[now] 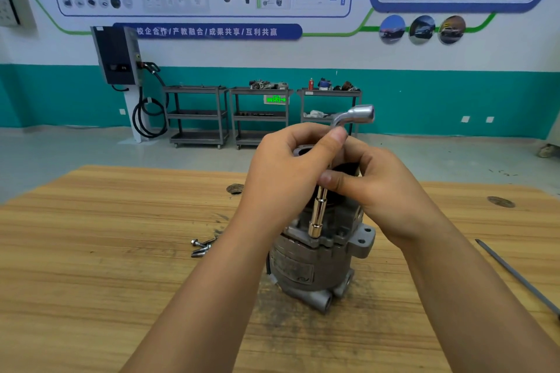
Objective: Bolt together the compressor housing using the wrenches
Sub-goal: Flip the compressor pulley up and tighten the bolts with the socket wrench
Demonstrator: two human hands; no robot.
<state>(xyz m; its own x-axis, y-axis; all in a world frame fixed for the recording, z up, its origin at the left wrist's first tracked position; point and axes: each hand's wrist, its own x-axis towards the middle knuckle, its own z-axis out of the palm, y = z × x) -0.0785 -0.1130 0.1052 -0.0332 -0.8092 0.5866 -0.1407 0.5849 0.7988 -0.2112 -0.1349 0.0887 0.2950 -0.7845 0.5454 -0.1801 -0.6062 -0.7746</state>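
While both hands close around the shank of the L-shaped socket wrench [316,221], the step in hand looks to be running down one housing bolt. The left hand [288,169] curls its fingers round the upper shank, its thumb lying up toward the bend. The right hand [375,185] pinches the shank just below, with its thumb pressed across the steel.

The wrench stands nearly upright. Its spare socket end juts to the right above the hands, and its working socket is seated on the near flange of the compressor housing [306,266]. The socket hides whatever is under it, so it cannot be told whether a bolt head sits inside.

The housing stands on end on the wooden table [106,251], directly beneath the hands, with its mounting ears toward the right and the near side. To its left, apart from its base, lie a few loose bolts [201,247]. They suggest that some holes are unfilled and that the task is partway at most. A thin metal rod [515,275] lies well off to the right.

The next move probably calls for twirling the shank between the fingers while holding it square over the bolt, so that the thread does not cross. After that, the bent arm would be swung for the final tightening, with one hand steadying the housing against tipping.
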